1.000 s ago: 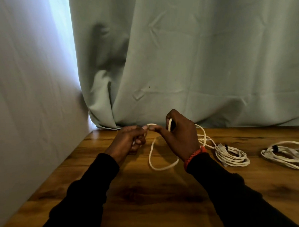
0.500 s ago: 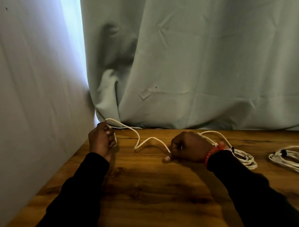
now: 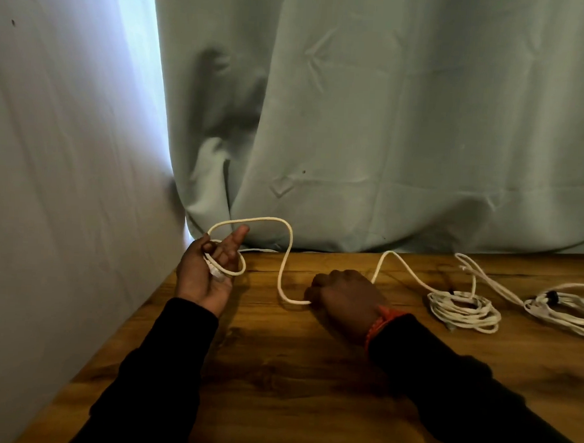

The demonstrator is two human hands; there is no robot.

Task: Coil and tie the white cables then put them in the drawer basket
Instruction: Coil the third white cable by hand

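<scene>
Head view: both hands, left hand (image 3: 211,268) and right hand (image 3: 344,295), grip a thin, looping white cable (image 3: 284,254) over grainy wood.

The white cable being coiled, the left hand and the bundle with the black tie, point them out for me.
White cable (image 3: 284,254): head view, on the slack run between the hands.
Left hand (image 3: 203,277): head view, on the palm.
Bundle with the black tie (image 3: 567,312): head view, on its looped strands.

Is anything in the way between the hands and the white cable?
Nothing: both hands already hold the thin white cable. The left hand has a loop round its fingers; the right hand grips it on the wooden table. No drawer basket is in view.
</scene>
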